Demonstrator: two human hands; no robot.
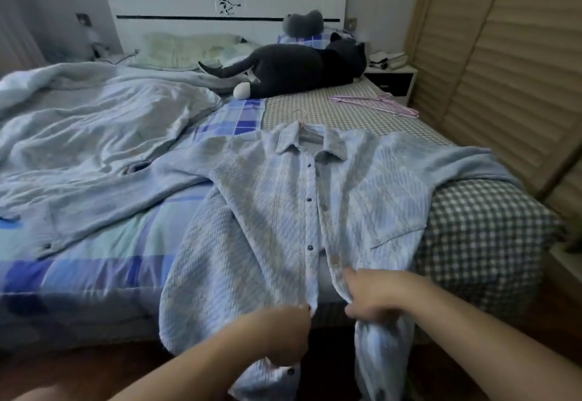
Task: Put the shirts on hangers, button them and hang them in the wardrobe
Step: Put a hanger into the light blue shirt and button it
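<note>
Pale blue textured button-up shirt (267, 211) spread face-up over the bed edge, both hands at its lower front.

The left hand (280, 331) pinches the button-side placket at a dark button, while the right hand (374, 296) grips the facing buttonhole edge; the two edges sit slightly apart between them. Beyond the hands, a pink wire hanger (304, 126) pokes out of the collar. Farther beyond the right hand lie spare pink hangers (378, 102) on the checked mattress (478, 227), a dark grey plush cat (293, 69) past them.
</note>
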